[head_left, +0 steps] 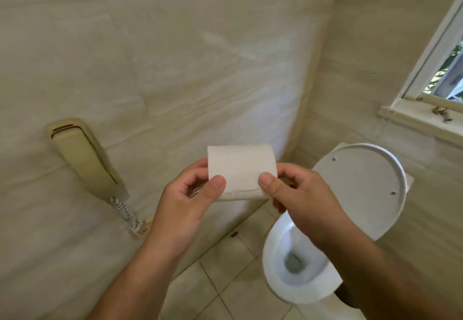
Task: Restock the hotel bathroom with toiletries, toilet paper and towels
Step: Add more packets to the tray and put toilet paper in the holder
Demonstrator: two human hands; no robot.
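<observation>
Before the wall (175, 56), toilet paper roll (240, 167), long axis left-to-right, ends pinched by left hand (185, 202) and right hand (300, 199).

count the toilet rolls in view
1: the roll is held up between the left hand and right hand, pinched at each end, left of the toilet. Others may be hidden behind the hands.
</observation>
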